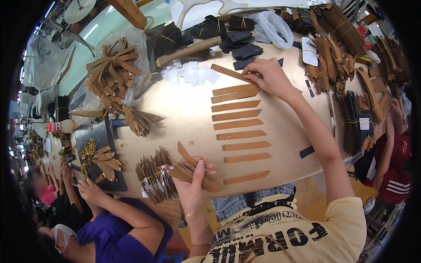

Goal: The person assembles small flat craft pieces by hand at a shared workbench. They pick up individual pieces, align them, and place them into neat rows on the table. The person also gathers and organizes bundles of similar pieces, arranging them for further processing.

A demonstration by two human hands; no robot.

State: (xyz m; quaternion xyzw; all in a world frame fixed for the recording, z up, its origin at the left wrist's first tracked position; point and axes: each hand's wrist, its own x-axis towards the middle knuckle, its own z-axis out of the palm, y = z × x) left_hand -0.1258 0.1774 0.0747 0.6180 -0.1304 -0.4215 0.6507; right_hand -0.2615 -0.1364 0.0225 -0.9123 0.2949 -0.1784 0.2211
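My left hand is closed around a bunch of brown leather strips at the near edge of the table. One strip sticks up from the bunch. Farther off, my right hand pinches the right end of a single tan leather strip, which slants down to the right. Below it runs a column of several similar strips, lying flat and side by side with pointed right ends. Beside my left hand stands a dense stack of banded strips with white tags.
White paper pieces, a hammer and black strip bundles lie at the back. Brown bundles sit at left, others at right. A co-worker in purple works at left near gold buckles; another person is at right.
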